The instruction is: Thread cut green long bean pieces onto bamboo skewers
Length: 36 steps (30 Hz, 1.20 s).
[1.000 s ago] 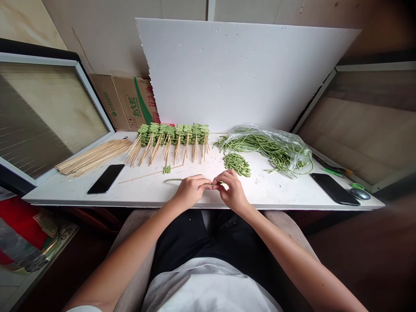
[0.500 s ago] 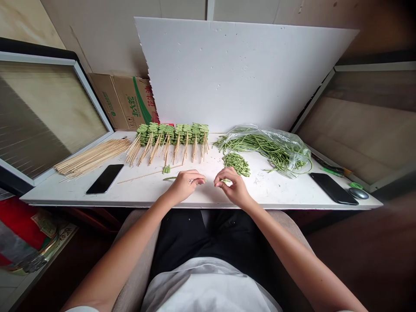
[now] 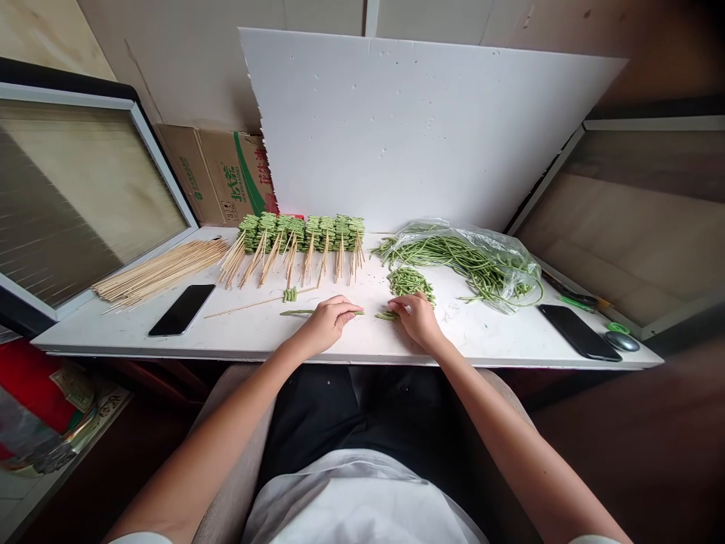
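Right hand (image 3: 419, 320) shifted outward to bean pieces (image 3: 386, 315), grip unclear; left fingers (image 3: 340, 305) pinch bean (image 3: 297, 312).

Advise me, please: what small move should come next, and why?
Probably the right hand should move to the bean and break off a piece: the left hand holds it with an end poking out toward the right hand, which is now beside short pieces on the table.
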{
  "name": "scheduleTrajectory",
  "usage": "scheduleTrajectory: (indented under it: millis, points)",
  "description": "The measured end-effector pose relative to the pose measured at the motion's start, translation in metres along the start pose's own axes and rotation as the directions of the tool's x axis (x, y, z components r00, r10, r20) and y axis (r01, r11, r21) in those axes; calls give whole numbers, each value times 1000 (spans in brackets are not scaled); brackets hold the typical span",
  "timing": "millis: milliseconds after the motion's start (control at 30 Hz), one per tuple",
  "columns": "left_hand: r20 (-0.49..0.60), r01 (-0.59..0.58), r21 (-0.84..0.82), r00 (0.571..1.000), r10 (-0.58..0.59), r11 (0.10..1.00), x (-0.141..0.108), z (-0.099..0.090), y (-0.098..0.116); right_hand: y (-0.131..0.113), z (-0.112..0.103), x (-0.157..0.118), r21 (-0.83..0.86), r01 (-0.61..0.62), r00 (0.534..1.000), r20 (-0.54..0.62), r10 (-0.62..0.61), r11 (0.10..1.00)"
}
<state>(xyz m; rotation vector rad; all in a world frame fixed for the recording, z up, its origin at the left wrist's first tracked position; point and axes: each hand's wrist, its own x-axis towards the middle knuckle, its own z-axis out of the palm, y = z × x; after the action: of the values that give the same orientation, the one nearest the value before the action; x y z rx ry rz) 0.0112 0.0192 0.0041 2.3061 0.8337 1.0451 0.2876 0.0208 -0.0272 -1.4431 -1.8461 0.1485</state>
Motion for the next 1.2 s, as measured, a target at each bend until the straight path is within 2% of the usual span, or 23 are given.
scheduleTrajectory:
  millis: [100,233,300,400,500,600,733,933,1200]
  points:
    - [-20,23,13,1000,-23,1000,-1,0,-4,3,-4,2,77,-81,996,38,78,994]
    - [-86,56,-10,995,-56,998,-1,4,-10,-1,-13,4,156,-76,997,-5,77,985]
    - [-120,50,-33,991,-53,998,-1,8,-10,-12,-17,3,184,-38,999,2,39,982]
    - [-151,9,-38,988,-15,999,-1,13,-7,-37,-18,-3,277,37,992,106,-69,960]
    - [-153,-37,-29,988,32,999,-2,17,-2,-58,-13,-11,351,102,975,152,-164,931]
    - [-136,-42,-7,990,41,999,-3,17,-1,-64,-9,-14,359,115,981,103,-162,926]
    - [-160,-22,79,987,34,997,-3,14,-3,-59,-10,-13,347,112,989,52,-138,931]
    - [-141,-96,96,984,109,991,-4,14,3,-67,-13,-14,290,263,959,27,-282,920]
    - [-176,-159,198,965,194,967,-6,19,17,-79,-6,-23,347,224,972,-11,-235,911]
